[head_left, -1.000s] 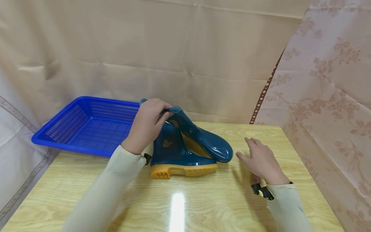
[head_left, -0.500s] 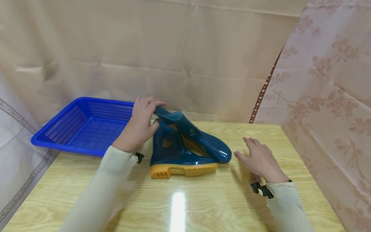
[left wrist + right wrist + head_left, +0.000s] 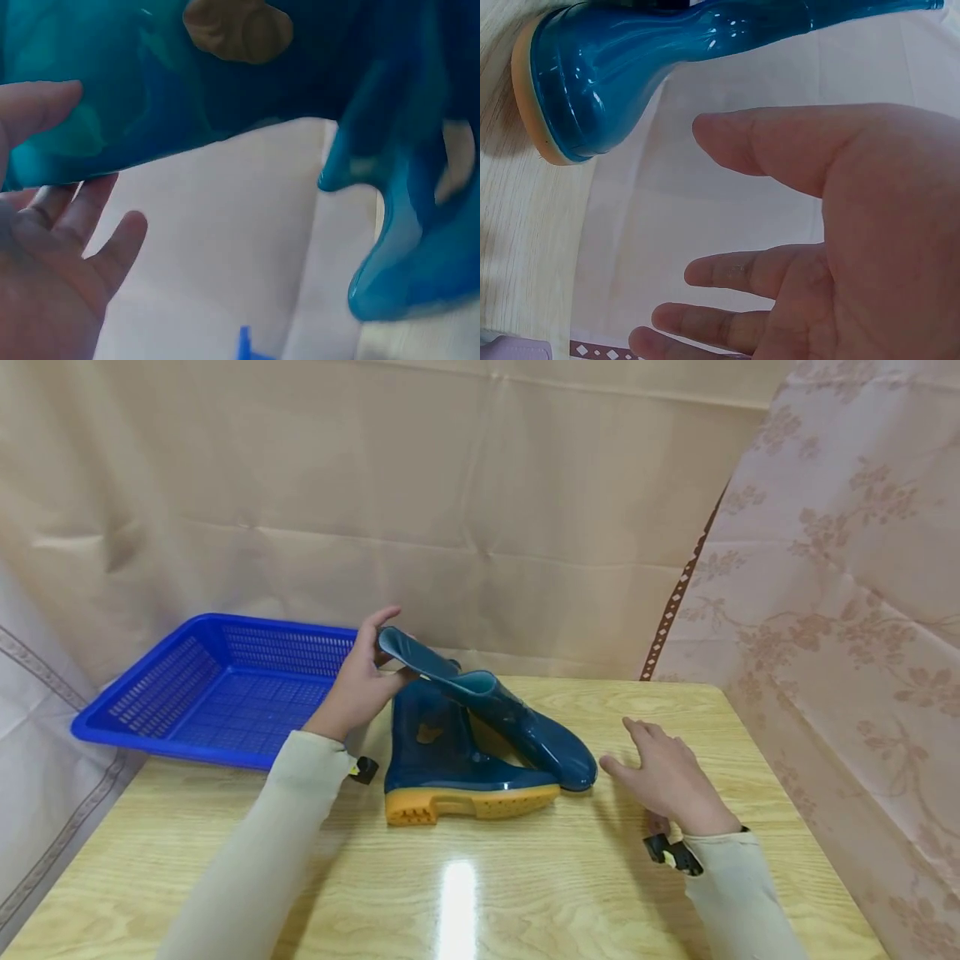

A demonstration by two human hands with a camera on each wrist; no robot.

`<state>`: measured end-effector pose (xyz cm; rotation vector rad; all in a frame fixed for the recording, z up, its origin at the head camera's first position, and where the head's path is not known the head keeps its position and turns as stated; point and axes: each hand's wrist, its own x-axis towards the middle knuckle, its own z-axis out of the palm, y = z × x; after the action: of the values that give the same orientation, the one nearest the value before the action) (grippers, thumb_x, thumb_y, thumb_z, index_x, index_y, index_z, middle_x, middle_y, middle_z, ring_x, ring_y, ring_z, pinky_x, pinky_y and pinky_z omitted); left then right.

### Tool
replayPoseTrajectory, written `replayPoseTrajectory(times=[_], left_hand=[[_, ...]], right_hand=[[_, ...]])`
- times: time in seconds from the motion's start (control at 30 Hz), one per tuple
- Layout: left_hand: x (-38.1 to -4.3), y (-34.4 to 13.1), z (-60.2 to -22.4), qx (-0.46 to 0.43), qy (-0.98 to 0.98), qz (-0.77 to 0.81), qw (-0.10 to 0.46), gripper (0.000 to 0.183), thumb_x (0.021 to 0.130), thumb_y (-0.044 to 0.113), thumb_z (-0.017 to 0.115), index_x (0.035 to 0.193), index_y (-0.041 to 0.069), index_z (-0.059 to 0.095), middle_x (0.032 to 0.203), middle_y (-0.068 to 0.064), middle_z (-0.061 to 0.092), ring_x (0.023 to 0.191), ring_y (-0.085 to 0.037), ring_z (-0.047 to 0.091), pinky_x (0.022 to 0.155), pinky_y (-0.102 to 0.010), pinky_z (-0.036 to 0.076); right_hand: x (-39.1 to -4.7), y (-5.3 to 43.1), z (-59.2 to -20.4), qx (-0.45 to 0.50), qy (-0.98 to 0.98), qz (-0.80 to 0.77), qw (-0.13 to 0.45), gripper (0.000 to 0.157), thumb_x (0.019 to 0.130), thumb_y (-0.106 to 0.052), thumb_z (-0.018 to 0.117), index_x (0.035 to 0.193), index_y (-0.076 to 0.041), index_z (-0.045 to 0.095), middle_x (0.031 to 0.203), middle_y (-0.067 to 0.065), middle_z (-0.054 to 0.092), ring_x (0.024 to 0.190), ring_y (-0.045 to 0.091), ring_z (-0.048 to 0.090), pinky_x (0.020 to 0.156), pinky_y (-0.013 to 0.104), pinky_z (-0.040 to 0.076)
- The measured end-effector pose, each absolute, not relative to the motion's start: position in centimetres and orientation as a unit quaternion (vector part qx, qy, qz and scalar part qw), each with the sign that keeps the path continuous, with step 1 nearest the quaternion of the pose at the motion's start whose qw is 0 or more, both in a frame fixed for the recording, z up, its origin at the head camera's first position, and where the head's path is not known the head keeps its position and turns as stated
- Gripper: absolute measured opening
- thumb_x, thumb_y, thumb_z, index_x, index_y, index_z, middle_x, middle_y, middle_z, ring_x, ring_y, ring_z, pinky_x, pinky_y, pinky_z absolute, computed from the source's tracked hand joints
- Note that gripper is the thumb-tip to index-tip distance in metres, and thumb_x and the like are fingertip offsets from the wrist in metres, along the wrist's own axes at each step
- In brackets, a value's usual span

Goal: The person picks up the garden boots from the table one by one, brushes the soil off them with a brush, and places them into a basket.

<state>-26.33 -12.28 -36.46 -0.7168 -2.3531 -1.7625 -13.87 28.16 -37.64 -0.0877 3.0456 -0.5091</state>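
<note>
Left hand [image 3: 354,687] grips leaning boot [image 3: 521,717]; right hand [image 3: 671,778] holds nothing.
Shaft lies between left thumb and fingers, upright boot [image 3: 435,756] below them; right fingers extended, near leaning toe.

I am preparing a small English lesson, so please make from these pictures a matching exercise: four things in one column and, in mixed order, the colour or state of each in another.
Things
1. Perforated basket
2. Front rain boot
3. Rear rain boot
4. Right grip

Colours and states
A. tilted down toward the right
B. holding nothing
C. blue all over
D. upright on a yellow sole

Pairs: 1-C, 2-D, 3-A, 4-B
</note>
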Motion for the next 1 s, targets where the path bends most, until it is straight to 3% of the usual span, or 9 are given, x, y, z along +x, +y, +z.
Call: replayPoseTrajectory(times=[0.13, 0.27, 0.4, 0.53, 0.67, 0.83, 1.0], left_hand=[[-26.9, -12.3, -36.9, -0.239, -0.763, -0.601, 0.000, 0.051, 0.103, 0.014, 0.065, 0.150, 0.018, 0.046, 0.150, -0.007, 0.052, 0.144, -0.028, 0.047, 0.114, -0.054, 0.041], [-27.3, -12.0, -37.6, -0.224, -0.747, -0.624, -0.047, 0.040, 0.106, 0.016, 0.059, 0.143, 0.013, 0.045, 0.143, -0.011, 0.056, 0.136, -0.031, 0.053, 0.111, -0.050, 0.046], [-27.3, -10.5, -37.3, -0.177, -0.778, -0.603, -0.009, 0.038, 0.106, 0.032, 0.061, 0.137, 0.013, 0.051, 0.129, -0.014, 0.063, 0.118, -0.033, 0.063, 0.098, -0.046, 0.056], [-27.2, -8.5, -36.2, -0.176, -0.802, -0.568, 0.062, 0.037, 0.103, 0.041, 0.063, 0.130, 0.015, 0.061, 0.122, -0.010, 0.069, 0.109, -0.028, 0.066, 0.094, -0.046, 0.056], [-27.3, -6.9, -35.7, -0.206, -0.796, -0.566, 0.060, 0.038, 0.105, 0.034, 0.062, 0.138, 0.016, 0.058, 0.133, -0.008, 0.066, 0.123, -0.026, 0.063, 0.106, -0.050, 0.050], [-28.7, -6.5, -37.2, -0.194, -0.785, -0.588, -0.016, 0.049, 0.109, 0.025, 0.056, 0.155, 0.016, 0.042, 0.152, -0.010, 0.052, 0.142, -0.030, 0.048, 0.116, -0.054, 0.039], [-30.5, -5.3, -39.2, -0.189, -0.742, -0.639, -0.071, 0.052, 0.110, 0.021, 0.052, 0.158, 0.011, 0.035, 0.153, -0.017, 0.048, 0.141, -0.033, 0.048, 0.111, -0.055, 0.044]], right_hand=[[-13.9, 28.1, -37.6, -0.030, 0.986, -0.165, 0.025, 0.087, 0.101, -0.052, 0.060, 0.159, 0.005, 0.029, 0.156, 0.036, 0.035, 0.142, 0.057, 0.032, 0.117, 0.071, 0.015], [-13.8, 28.1, -37.6, -0.031, 0.985, -0.166, 0.027, 0.087, 0.101, -0.053, 0.060, 0.159, 0.004, 0.029, 0.156, 0.035, 0.035, 0.143, 0.057, 0.031, 0.118, 0.071, 0.014], [-13.8, 28.0, -37.6, -0.029, 0.985, -0.167, 0.031, 0.087, 0.101, -0.052, 0.060, 0.159, 0.004, 0.029, 0.157, 0.035, 0.034, 0.143, 0.057, 0.031, 0.117, 0.071, 0.015], [-13.8, 28.0, -37.5, -0.025, 0.985, -0.165, 0.034, 0.087, 0.101, -0.053, 0.059, 0.159, 0.004, 0.029, 0.157, 0.035, 0.034, 0.142, 0.058, 0.032, 0.116, 0.072, 0.019], [-13.9, 28.2, -37.5, -0.022, 0.986, -0.163, 0.033, 0.086, 0.101, -0.051, 0.060, 0.159, 0.005, 0.030, 0.156, 0.036, 0.035, 0.141, 0.059, 0.032, 0.115, 0.073, 0.020], [-13.9, 28.4, -37.6, -0.025, 0.985, -0.168, 0.032, 0.081, 0.102, -0.046, 0.060, 0.158, 0.005, 0.030, 0.157, 0.036, 0.035, 0.141, 0.059, 0.032, 0.115, 0.074, 0.020], [-13.9, 28.4, -37.6, -0.024, 0.984, -0.172, 0.034, 0.080, 0.103, -0.045, 0.060, 0.159, 0.004, 0.030, 0.157, 0.035, 0.034, 0.141, 0.059, 0.032, 0.116, 0.073, 0.019]])
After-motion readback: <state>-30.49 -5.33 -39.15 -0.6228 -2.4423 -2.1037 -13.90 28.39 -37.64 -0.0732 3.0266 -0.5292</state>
